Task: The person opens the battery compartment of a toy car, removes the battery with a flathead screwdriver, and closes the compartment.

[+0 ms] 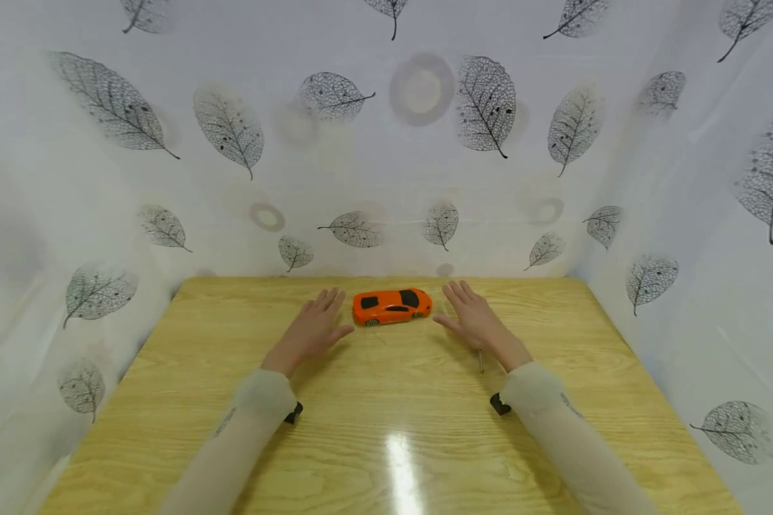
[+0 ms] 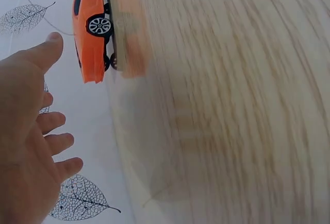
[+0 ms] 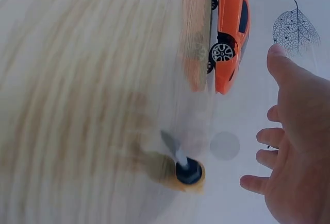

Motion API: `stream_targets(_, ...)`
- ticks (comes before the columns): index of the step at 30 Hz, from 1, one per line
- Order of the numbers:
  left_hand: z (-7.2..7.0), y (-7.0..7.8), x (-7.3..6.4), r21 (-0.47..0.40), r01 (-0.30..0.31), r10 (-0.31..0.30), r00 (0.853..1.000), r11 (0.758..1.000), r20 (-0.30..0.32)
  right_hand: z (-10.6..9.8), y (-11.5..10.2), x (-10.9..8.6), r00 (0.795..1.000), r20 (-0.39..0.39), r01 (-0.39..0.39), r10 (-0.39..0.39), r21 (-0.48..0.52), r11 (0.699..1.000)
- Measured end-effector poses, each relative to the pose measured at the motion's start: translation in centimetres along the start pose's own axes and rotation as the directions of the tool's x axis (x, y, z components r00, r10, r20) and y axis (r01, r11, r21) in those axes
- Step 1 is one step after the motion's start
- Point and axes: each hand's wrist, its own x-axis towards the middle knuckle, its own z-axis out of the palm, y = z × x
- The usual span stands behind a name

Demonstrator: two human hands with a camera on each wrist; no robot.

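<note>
An orange toy car with black windows stands on its wheels near the back of the wooden table. On its left, my left hand hovers with fingers extended, apart from the car. My right hand is to the car's right, fingers also extended, touching nothing that I can see. Beneath the right hand lies what looks like a screwdriver, with a metal shaft and a black and orange handle. In the head view, the right hand and wrist hide all but its metal shaft.
White curtains printed with dark leaves hang behind the table and along both sides. A dark wrist camera is under the left sleeve, another camera by the right sleeve. Light glares off the table's front.
</note>
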Motion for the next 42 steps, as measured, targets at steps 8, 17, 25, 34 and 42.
stream_targets(8, 0.8, 0.9, 1.1, -0.037, -0.025, 0.025, 1.000, 0.999, -0.014, 0.6, -0.6, 1.5, 0.999, 0.023, 0.028, -0.028, -0.009, 1.000)
stream_targets(17, 1.0, 1.7, 2.3, -0.093, -0.019, 0.017, 1.000, 0.995, -0.018, 1.0, -1.0, 2.8, 0.997, 0.069, 0.028, -0.028, -0.006, 1.000)
stream_targets(25, 1.2, 2.1, 3.0, -0.174, 0.027, -0.026, 1.000, 0.984, 0.010, 2.0, -1.0, 3.7, 0.997, 0.079, 0.015, -0.019, 0.049, 0.999)
stream_targets(34, 1.5, 2.3, 3.2, -0.228, 0.061, -0.058, 0.998, 0.972, 0.022, 2.2, -1.8, 4.0, 0.993, 0.119, 0.015, -0.023, 0.064, 0.998)
stream_targets(42, 1.7, 2.1, 3.3, -0.264, 0.072, -0.073, 0.997, 0.962, 0.007, 2.2, -2.1, 3.9, 0.994, 0.103, 0.017, -0.025, 0.078, 0.997)
